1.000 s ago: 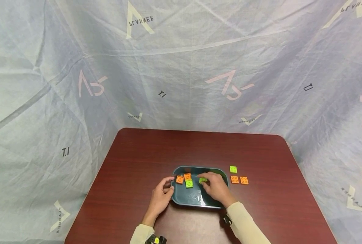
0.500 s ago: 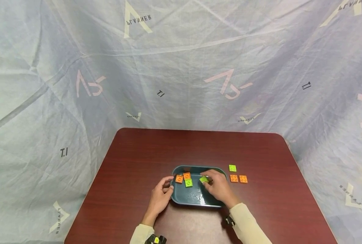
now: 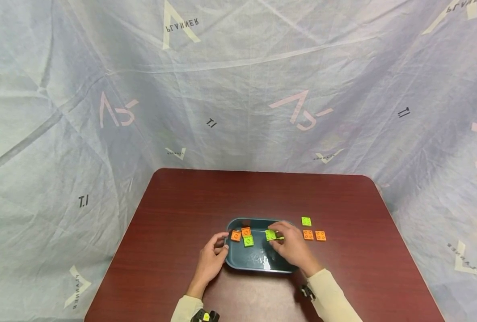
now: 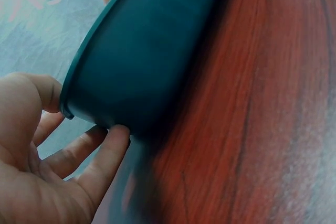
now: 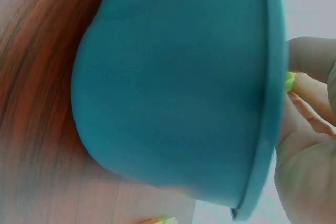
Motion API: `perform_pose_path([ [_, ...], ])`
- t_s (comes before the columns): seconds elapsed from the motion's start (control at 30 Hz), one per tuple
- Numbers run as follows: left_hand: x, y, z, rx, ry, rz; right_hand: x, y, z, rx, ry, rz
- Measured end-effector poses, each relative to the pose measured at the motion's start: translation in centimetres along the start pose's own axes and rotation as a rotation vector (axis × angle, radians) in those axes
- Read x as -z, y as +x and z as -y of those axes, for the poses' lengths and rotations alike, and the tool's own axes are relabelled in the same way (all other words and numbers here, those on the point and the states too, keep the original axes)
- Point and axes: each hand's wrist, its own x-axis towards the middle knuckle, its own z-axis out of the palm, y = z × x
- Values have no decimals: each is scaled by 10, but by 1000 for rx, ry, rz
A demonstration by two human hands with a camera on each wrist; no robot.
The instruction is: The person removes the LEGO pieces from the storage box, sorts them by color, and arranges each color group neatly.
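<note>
My left hand (image 3: pixel 213 257) touches the left end of a dark teal tray (image 3: pixel 258 270), fingers spread. In the left wrist view, one fingertip lies against the tray's outer wall (image 4: pixel 142 61) and another finger is right at the rim. Over the tray's right part, my right hand (image 3: pixel 294 246) pinches a lime green building brick (image 3: pixel 270 235), studs showing. A further sliver of green shows between thumb and fingers. Two orange bricks (image 3: pixel 236 235) and a green brick (image 3: pixel 248 241) lie at the tray's left, undersides up. The right wrist view mostly shows tray wall, with green (image 5: pixel 290 81) between the fingers.
To the tray's right on the reddish-brown table (image 3: pixel 190 201) lie a green brick (image 3: pixel 306 221) and, nearer, two orange bricks (image 3: pixel 308 235), all studs up. A pale printed cloth (image 3: pixel 238 112) hangs behind the table and along both sides.
My right hand has drawn slightly right. The green brick at its fingertips has turned and moved a little right, now showing its studs. The left hand has stayed at the tray's end.
</note>
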Motion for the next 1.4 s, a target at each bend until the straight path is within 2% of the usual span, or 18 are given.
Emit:
perform_pose_path([
  [0.1, 0, 0, 0, -3, -3, 1, 5, -2, 0, 12, 11, 1],
  [0.3, 0, 0, -1, -13, -12, 0, 15, -5, -3, 24, -55, 4],
  [0.53, 0, 1, -1, -12, -1, -1, 30, -9, -7, -11, -7, -12],
  [0.97, 0, 0, 0, -5, -12, 1, 53, -7, -35, 12, -31, -111],
  [1.13, 0, 1, 2, -2, -18, -3, 61, -3, -45, -25, -49, -123],
  [1.4, 0, 1, 4, -24, -17, 3, 79, 2, -69, -136, -62, -77],
])
